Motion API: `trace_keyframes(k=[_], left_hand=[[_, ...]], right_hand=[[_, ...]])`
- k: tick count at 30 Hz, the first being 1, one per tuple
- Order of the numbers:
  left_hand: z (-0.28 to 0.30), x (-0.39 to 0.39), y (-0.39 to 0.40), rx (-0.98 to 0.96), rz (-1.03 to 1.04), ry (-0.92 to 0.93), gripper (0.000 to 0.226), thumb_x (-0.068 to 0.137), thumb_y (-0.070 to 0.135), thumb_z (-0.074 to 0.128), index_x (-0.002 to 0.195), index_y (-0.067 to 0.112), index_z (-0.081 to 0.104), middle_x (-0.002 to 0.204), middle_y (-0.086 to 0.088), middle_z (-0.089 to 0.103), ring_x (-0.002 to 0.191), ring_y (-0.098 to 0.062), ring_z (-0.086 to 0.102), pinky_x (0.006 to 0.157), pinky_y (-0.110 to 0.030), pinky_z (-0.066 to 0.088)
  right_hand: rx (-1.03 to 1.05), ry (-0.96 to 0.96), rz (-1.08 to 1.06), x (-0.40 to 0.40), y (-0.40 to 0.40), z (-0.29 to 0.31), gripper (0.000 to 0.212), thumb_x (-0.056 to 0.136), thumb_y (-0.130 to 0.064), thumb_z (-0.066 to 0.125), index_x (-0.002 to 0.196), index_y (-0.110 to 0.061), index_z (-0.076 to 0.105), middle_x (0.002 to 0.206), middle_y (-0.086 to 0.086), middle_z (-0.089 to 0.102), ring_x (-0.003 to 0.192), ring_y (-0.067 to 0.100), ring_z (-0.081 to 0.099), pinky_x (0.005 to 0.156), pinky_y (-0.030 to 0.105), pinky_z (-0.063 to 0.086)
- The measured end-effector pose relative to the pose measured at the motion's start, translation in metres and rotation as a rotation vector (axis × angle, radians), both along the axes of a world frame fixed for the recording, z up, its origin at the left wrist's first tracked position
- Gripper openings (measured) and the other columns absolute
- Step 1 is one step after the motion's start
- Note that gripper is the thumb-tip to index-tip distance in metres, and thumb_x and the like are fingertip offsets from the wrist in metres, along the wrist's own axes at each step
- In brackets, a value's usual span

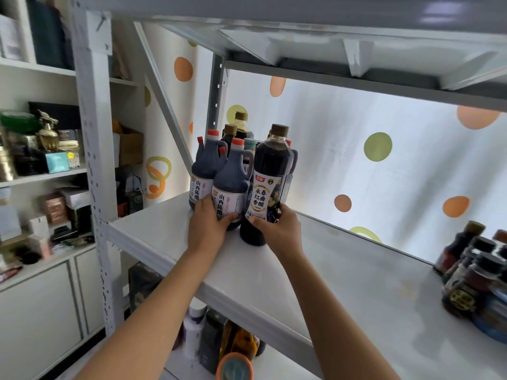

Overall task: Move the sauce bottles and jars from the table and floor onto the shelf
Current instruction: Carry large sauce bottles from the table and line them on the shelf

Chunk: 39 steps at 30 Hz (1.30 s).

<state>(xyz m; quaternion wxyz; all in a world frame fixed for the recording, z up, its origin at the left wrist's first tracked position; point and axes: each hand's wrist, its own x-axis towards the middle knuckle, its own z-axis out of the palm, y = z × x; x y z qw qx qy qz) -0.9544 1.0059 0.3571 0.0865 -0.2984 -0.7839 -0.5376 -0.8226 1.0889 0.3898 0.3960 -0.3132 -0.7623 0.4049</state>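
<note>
Near the centre of the frame, both arms reach up onto the white shelf (343, 272). The left hand (210, 224) is wrapped around the lower body of a red-capped jug (231, 179) of dark vinegar, thumb across the bottom of its white label and fingers curled round the far side. The jug stands upright on the shelf board, touching a second red-capped jug (204, 165) just behind and to its left. The right hand (277, 227) grasps the lower part of a tall brown-capped bottle (270, 171) of dark vinegar, thumb on the front below the label and fingers curled round the right side; this bottle is upright, its base on the shelf board, just to the right of the jug the left hand holds. Behind these three, more bottles crowd together toward the back left corner of the shelf, among them a brown-capped bottle (241, 120) that rises highest. At the right edge of the frame a separate group of dark-lidded jars (477, 272) and small bottles sits on the same shelf board, well apart from the hands. A spotted curtain (378, 149) hangs behind the shelf. Below, in the lower centre, the next shelf level holds several containers, including an orange-rimmed lid (234, 367). At the left of the frame a white cabinet (41, 311) carries assorted boxes and ornaments.
</note>
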Motion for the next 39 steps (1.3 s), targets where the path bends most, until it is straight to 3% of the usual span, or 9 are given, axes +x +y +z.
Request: trace_keyframes(k=[11,15,21,24,26,28,31,35,39], left_hand=[[-0.002,-0.003,0.004,-0.033,-0.013,0.029,0.074,0.085,0.035,0.071,0.144,0.007,0.035,0.142,-0.014,0.040,0.130,-0.033,0.045,0.103,-0.042,0.042],[-0.002,-0.004,0.003,-0.005,-0.039,-0.007,0.077,0.083,0.037,0.074,0.143,0.008,0.036,0.142,-0.013,0.042,0.130,-0.031,0.043,0.103,-0.041,0.041],[-0.013,-0.020,0.004,0.018,-0.111,-0.235,0.072,0.067,0.051,0.079,0.123,0.011,0.059,0.121,-0.007,0.064,0.109,-0.024,0.063,0.086,-0.031,0.052],[-0.015,-0.021,0.006,-0.165,-0.151,-0.207,0.078,0.063,0.062,0.060,0.124,0.013,0.057,0.123,-0.010,0.061,0.110,-0.028,0.060,0.089,-0.035,0.051],[-0.013,-0.010,-0.007,-0.330,-0.158,-0.156,0.075,0.073,0.052,0.055,0.131,0.007,0.048,0.130,-0.019,0.052,0.114,-0.035,0.054,0.093,-0.039,0.048],[-0.011,0.010,-0.026,-0.470,-0.129,-0.085,0.064,0.089,0.032,0.057,0.139,-0.001,0.035,0.138,-0.023,0.039,0.121,-0.039,0.047,0.097,-0.041,0.041],[-0.015,0.043,-0.052,-0.661,-0.131,0.110,0.057,0.099,0.034,0.041,0.145,0.002,0.030,0.150,-0.017,0.033,0.136,-0.032,0.033,0.108,-0.040,0.031],[-0.023,0.088,-0.082,-0.819,-0.153,0.273,0.053,0.105,0.036,0.018,0.154,0.016,0.019,0.163,-0.002,0.013,0.150,-0.018,0.008,0.121,-0.039,0.004],[-0.038,0.141,-0.114,-0.722,-0.111,0.234,0.054,0.106,0.038,0.016,0.155,0.017,0.011,0.164,0.002,0.004,0.150,-0.013,-0.005,0.122,-0.033,0.001]], right_hand=[[0.020,0.038,-0.028,-0.008,0.005,-0.014,0.049,0.074,-0.036,0.082,0.120,-0.026,0.065,0.108,-0.014,0.073,0.098,0.005,0.068,0.088,0.032,0.057],[0.000,-0.036,-0.097,-0.009,0.003,-0.020,0.053,0.075,-0.044,0.082,0.119,-0.018,0.064,0.109,-0.006,0.073,0.098,0.012,0.068,0.084,0.031,0.056],[-0.105,-0.242,-0.128,0.003,-0.002,-0.029,0.056,0.079,-0.022,0.081,0.125,-0.009,0.052,0.103,0.003,0.062,0.091,0.019,0.057,0.082,0.031,0.048],[-0.024,-0.352,-0.110,0.011,-0.009,-0.028,0.058,0.087,-0.016,0.070,0.138,-0.005,0.045,0.112,0.008,0.059,0.103,0.023,0.056,0.087,0.029,0.043],[0.132,-0.536,-0.069,0.019,-0.022,-0.031,0.048,0.095,-0.020,0.057,0.139,-0.004,0.044,0.132,0.013,0.056,0.122,0.030,0.052,0.100,0.032,0.040],[0.312,-0.763,0.014,0.029,-0.034,-0.037,0.049,0.103,-0.030,0.038,0.142,-0.001,0.041,0.146,0.017,0.046,0.138,0.030,0.038,0.116,0.035,0.027],[0.356,-0.978,0.131,0.042,-0.043,-0.040,0.064,0.105,-0.045,0.017,0.158,-0.010,0.013,0.167,0.008,0.009,0.154,0.021,0.005,0.125,0.041,0.001],[0.429,-1.030,0.262,0.068,-0.055,-0.036,0.062,0.106,-0.044,0.013,0.159,-0.014,0.000,0.167,0.004,-0.005,0.154,0.019,-0.006,0.124,0.044,-0.003],[0.590,-0.952,0.335,0.112,-0.078,-0.043,0.060,0.107,-0.040,0.012,0.159,-0.011,0.004,0.167,0.008,0.001,0.154,0.022,0.000,0.125,0.044,0.004]])
